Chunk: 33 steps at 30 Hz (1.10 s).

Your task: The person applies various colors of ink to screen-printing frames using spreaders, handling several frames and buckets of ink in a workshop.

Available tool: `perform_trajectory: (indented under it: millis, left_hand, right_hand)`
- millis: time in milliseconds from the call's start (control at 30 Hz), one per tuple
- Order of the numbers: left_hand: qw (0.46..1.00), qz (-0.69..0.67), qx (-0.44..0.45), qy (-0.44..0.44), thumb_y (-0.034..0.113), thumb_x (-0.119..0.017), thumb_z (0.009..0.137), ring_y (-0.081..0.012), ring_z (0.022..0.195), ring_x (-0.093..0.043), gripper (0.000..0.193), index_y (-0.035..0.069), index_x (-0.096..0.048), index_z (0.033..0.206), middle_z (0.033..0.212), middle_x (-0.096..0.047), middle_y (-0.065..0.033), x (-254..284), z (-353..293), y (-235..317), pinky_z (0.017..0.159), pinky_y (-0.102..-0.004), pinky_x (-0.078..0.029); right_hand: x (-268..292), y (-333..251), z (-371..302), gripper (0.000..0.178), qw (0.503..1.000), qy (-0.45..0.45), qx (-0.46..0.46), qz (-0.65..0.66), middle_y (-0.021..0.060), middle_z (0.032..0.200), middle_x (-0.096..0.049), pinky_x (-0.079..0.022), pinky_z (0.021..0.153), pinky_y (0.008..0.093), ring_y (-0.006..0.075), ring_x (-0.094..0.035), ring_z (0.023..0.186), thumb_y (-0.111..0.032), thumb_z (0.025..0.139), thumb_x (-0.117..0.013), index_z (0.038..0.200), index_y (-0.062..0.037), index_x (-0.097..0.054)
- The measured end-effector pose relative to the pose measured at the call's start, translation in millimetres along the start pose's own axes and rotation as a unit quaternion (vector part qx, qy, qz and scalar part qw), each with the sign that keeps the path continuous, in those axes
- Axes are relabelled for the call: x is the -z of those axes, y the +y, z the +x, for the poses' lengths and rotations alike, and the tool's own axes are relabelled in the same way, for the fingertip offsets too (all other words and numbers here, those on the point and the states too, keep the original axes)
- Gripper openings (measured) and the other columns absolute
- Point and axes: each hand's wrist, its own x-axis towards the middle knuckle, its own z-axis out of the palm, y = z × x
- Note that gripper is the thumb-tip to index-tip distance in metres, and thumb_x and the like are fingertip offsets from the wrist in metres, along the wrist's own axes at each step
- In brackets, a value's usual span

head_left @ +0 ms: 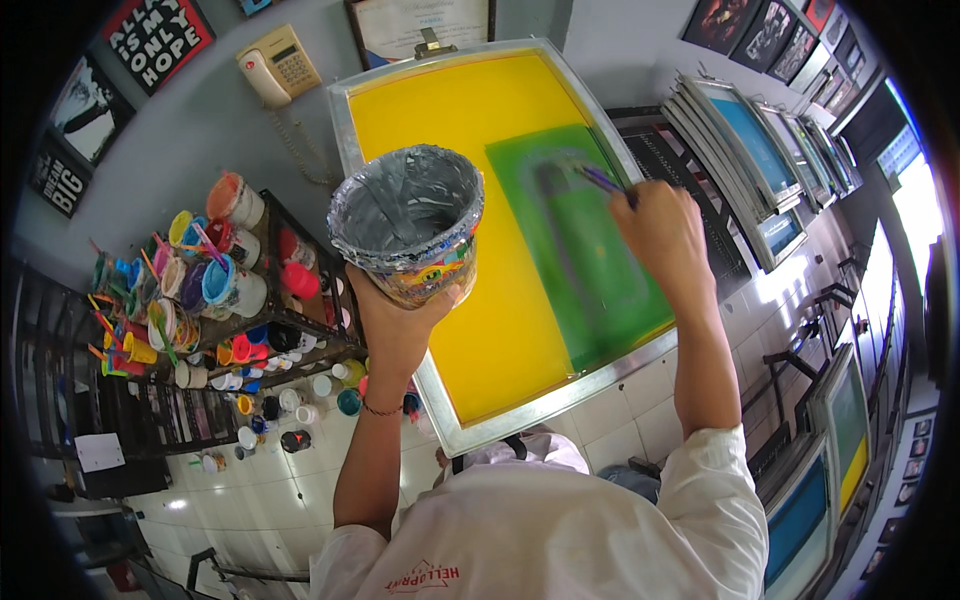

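Observation:
My left hand (405,325) is wrapped round the lower part of a plastic tub (425,278), its mouth tipped toward me. Thick grey ink (390,205) coats the inside walls and rim of the tub. Closed round a purple-handled brush (602,180), my right hand (655,225) is over the far part of a screen-printing frame. The brush's tip is at the green panel (600,270), where a faint greyish band traces a long rounded outline. Around that panel the frame's mesh (490,350) is yellow, within a silver metal border (520,425). The tub hides part of the frame's left side.
Shelves of paint pots (232,285) stand on the left, with more pots on the floor below. A corded telephone (280,65) hangs on the far wall. Several screen frames (750,140) lean at the right. A clamp (433,43) sits at the frame's far edge.

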Motion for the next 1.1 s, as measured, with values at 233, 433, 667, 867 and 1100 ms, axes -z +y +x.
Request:
perform_trajectory:
  millis: [233,433,667,867,1100]
  left_hand:
    - [1.000,-0.019,0.022,0.004,0.005,-0.089,0.071,-0.0258,0.129,-0.052,0.098,-0.001,-0.027,0.147,0.140,-0.046,-0.0182,-5,-3,1,0.112,-0.0384,-0.043]
    - [1.000,0.015,0.007,0.004,0.005,-0.089,0.071,-0.0256,0.130,-0.051,0.098,-0.001,-0.027,0.147,0.141,-0.045,-0.0183,-4,-2,-1,0.112,-0.0386,-0.043]
    - [1.000,-0.003,0.012,0.000,0.005,-0.089,0.072,-0.0262,0.131,-0.050,0.097,0.000,-0.028,0.147,0.141,-0.045,-0.0178,-5,-4,-3,0.112,-0.0387,-0.042]
    - [1.000,0.005,0.006,-0.001,0.007,-0.089,0.072,-0.0262,0.130,-0.050,0.096,0.000,-0.028,0.147,0.141,-0.045,-0.0177,-4,-4,0,0.111,-0.0386,-0.043]
    - [1.000,0.016,0.008,-0.001,0.007,-0.089,0.072,-0.0258,0.129,-0.051,0.095,-0.002,-0.029,0.145,0.139,-0.046,-0.0175,-7,-2,4,0.110,-0.0384,-0.044]
  right_hand:
    - [-25,-7,10,0.034,0.998,-0.023,-0.015,-0.059,0.0303,0.080,-0.070,-0.059,0.078,0.0533,0.0473,-0.071,0.078,-0.026,0.089,-0.062,0.081,0.0050,-0.074]
    - [-5,12,13,0.036,0.998,0.023,-0.036,-0.040,0.0310,0.076,-0.067,-0.057,0.080,0.0520,0.0460,-0.070,0.076,-0.028,0.089,-0.063,0.083,0.0055,-0.075]
    - [-23,11,27,0.037,0.997,0.006,-0.024,-0.067,0.0301,0.079,-0.070,-0.058,0.079,0.0531,0.0469,-0.071,0.078,-0.028,0.088,-0.063,0.081,0.0064,-0.074]
    - [-7,31,7,0.037,0.997,0.026,-0.064,-0.044,0.0306,0.079,-0.068,-0.055,0.082,0.0533,0.0473,-0.070,0.081,-0.030,0.090,-0.062,0.084,0.0044,-0.074]
    - [-28,35,16,0.038,0.994,0.017,-0.061,-0.085,0.0308,0.087,-0.071,-0.056,0.080,0.0553,0.0479,-0.071,0.084,-0.032,0.091,-0.061,0.085,0.0037,-0.074]
